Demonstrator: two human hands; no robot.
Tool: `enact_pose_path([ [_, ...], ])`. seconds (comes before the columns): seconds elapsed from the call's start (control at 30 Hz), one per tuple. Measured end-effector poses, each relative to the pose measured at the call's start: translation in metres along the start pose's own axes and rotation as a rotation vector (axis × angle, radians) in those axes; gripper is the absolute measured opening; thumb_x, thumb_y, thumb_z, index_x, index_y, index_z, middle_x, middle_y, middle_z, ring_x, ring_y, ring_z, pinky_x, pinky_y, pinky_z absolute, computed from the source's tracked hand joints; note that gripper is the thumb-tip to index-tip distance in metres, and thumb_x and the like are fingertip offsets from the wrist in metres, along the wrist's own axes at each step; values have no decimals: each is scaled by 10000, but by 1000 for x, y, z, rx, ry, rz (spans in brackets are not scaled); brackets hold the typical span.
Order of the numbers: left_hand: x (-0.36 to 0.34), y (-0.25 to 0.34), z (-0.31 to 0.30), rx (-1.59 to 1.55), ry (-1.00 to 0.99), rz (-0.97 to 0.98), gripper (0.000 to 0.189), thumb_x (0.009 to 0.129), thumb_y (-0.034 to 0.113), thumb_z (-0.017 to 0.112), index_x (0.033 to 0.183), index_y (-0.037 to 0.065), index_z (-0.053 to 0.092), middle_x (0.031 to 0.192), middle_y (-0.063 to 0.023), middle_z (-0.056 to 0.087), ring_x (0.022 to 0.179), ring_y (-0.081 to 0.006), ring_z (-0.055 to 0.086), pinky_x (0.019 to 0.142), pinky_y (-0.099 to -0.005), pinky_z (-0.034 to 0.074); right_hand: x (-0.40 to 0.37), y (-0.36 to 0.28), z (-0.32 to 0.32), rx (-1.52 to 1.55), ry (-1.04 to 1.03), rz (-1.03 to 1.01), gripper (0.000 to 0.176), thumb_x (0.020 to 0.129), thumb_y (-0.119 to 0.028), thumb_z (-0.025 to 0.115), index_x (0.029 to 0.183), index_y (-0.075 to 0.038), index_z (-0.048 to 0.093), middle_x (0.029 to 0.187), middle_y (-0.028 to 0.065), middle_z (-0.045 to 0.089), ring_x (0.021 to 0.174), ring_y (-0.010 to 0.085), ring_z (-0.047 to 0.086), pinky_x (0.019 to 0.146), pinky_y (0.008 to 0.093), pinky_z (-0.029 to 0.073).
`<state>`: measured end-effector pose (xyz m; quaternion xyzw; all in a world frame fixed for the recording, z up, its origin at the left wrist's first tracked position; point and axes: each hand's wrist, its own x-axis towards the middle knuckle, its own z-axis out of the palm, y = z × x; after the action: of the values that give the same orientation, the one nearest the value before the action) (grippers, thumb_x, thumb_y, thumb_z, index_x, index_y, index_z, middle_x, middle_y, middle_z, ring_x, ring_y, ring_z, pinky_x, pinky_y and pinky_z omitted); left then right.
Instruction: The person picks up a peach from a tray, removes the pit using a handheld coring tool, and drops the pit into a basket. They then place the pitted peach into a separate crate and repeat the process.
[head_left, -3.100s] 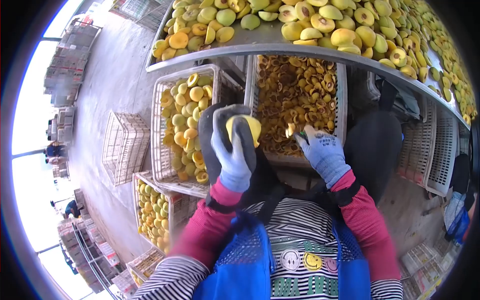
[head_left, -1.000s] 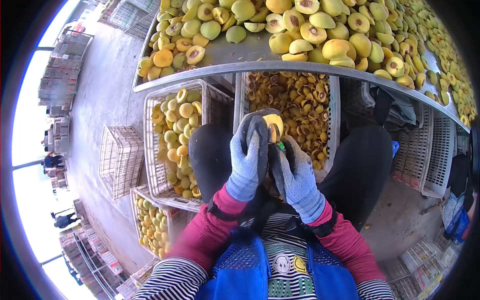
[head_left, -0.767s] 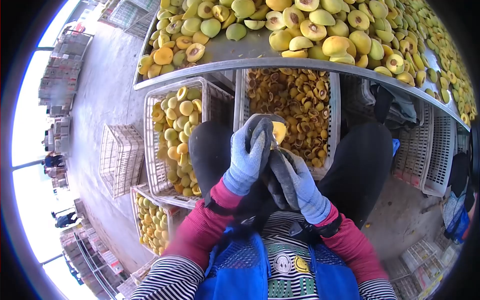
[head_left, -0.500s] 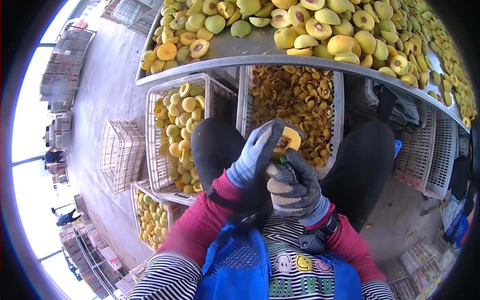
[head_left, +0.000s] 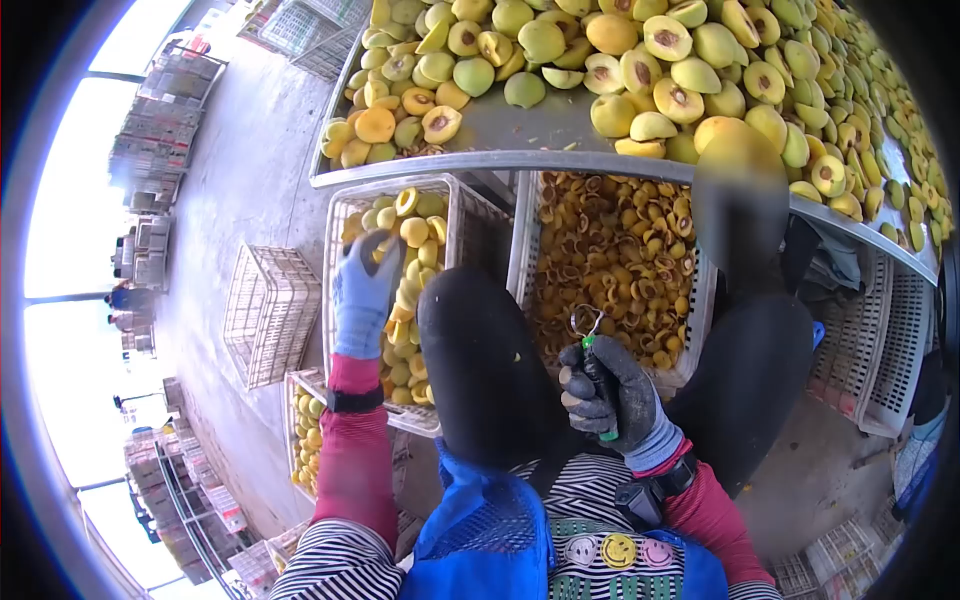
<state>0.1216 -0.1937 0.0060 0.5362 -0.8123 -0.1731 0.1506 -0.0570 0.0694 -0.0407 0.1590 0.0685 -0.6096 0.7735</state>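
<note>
My left hand [head_left: 364, 292], in a blue-grey glove, reaches out over the white crate [head_left: 338, 330] of yellow peach halves [head_left: 415, 235] to the left of my knee. Its back faces me and the fingertips curl down among the fruit, so what they hold is hidden. My right hand [head_left: 615, 392], in a dark-palmed glove, rests above my lap. It grips a green-handled pitting tool [head_left: 588, 335] whose wire loop points up. The tool hangs in front of the middle crate [head_left: 521, 270], which is full of pits and orange scraps [head_left: 620, 250].
A steel table [head_left: 470, 160] heaped with halved peaches [head_left: 600, 60] runs across the top. An empty crate [head_left: 270, 312] stands on the floor at left, and a crate of whole fruit [head_left: 305, 445] sits below it. Stacked white crates [head_left: 880, 340] stand at right. People stand far left [head_left: 125, 298].
My left hand has left the right hand and swung out left over the crate of halves. The right hand has dropped towards my lap with the tool. The camera view has shifted.
</note>
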Motion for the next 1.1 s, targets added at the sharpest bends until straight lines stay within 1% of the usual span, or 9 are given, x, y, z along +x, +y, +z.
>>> enact_pose_path([
  [0.1, 74, 48, 14, -280, 102, 35, 393, 797, 391, 654, 1036, 79, 638, 827, -141, 671, 847, -300, 634, 757, -365, 481, 7, 0, -3, -160, 154, -31, 367, 936, -369, 486, 1137, -63, 502, 736, 16, 507, 574, 98, 449, 486, 230, 377],
  [0.27, 194, 43, 99, 439, 124, 142, 522, 684, 472, 717, 1021, 83, 635, 908, -140, 670, 895, -321, 628, 807, -385, 472, 7, -15, -3, -286, 340, -116, 413, 921, -401, 504, 1153, -59, 502, 718, 6, 509, 554, 82, 457, 461, 217, 381],
  [0.33, 220, 28, 117, -31, -103, 276, 601, 622, 455, 774, 1046, 60, 612, 945, -133, 661, 868, -269, 639, 796, -355, 486, 7, -22, 2, -329, 408, -170, 400, 926, -403, 494, 1132, -61, 516, 718, 6, 513, 555, 81, 465, 452, 212, 378],
  [0.5, 61, 114, 73, -1104, -401, 177, 309, 823, 114, 651, 1067, -50, 557, 991, -71, 623, 849, -94, 575, 737, -235, 481, 0, -33, 41, -516, 515, -388, 304, 930, -301, 524, 1069, -32, 548, 751, 26, 538, 595, 92, 510, 460, 223, 397],
  [0.63, -46, 139, 70, -1012, -345, 264, 282, 917, 176, 537, 1089, -47, 549, 967, -55, 606, 902, -94, 551, 797, -237, 458, 16, -28, 59, -1923, 386, -1237, 132, 862, -40, 559, 965, 32, 515, 768, 180, 542, 668, 319, 590, 524, 368, 432],
  [0.67, -58, 142, 72, -721, -186, 402, 316, 941, 240, 509, 1088, -36, 557, 968, -54, 607, 889, -97, 554, 796, -234, 454, 16, -24, 55, -1878, 426, -1188, 142, 864, -58, 559, 970, 22, 508, 742, 178, 544, 652, 338, 584, 523, 372, 430],
  [0.8, -80, 153, 85, -1399, -287, -82, 351, 957, 302, 475, 1067, -16, 575, 995, -63, 617, 859, -97, 558, 773, -244, 456, 16, -10, 37, -1672, 514, -994, 170, 872, -96, 548, 990, 4, 477, 661, 174, 528, 603, 371, 564, 515, 387, 422],
  [1.0, -90, 155, 77, -1236, -215, 44, 324, 952, 253, 475, 1071, -34, 567, 982, -76, 622, 864, -115, 567, 756, -253, 465, 1, 1, 31, -2009, 400, -1329, 201, 895, -110, 505, 1029, 34, 463, 700, 178, 541, 614, 350, 574, 529, 373, 421],
  [1.1, -94, 154, 74, -1129, -204, 130, 299, 939, 212, 489, 1078, -43, 560, 958, -86, 627, 851, -121, 573, 753, -257, 467, -6, 6, 42, -1660, 382, -1144, 207, 906, -117, 486, 1035, 45, 468, 711, 161, 543, 612, 302, 574, 553, 368, 422],
])
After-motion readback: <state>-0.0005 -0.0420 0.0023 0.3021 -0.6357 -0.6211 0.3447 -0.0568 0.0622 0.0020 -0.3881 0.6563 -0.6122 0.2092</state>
